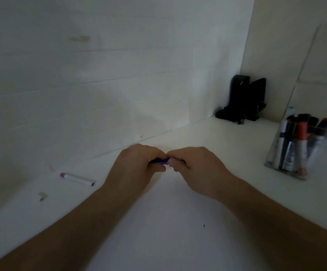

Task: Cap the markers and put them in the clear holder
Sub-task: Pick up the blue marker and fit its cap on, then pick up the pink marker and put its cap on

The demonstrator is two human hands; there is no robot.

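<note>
Gripping a blue marker (159, 160) from both ends, the left hand (137, 167) and right hand (195, 167) meet knuckle to knuckle above the white table (168, 222), fingers curled round it on each side. Only a short blue stretch shows between them; whether the cap is fully seated cannot be told, though the pose reads as pressing it on. So this marker looks mid-capping, not yet stowed.

Left of the hands, a white marker (77, 179) with a pink end lies flat on the table, its other end dark; capped or not is unclear. Nearer the left edge sits a small grey piece (42, 196), possibly a loose cap.

Far right, well apart from the hands, the clear holder (276, 163) stands with several markers (301, 137) upright inside, roughly 5 or more, black, red and blue tops. Judged progress: most done, about 2 markers left.

A black object (240, 98) sits in the back corner.
</note>
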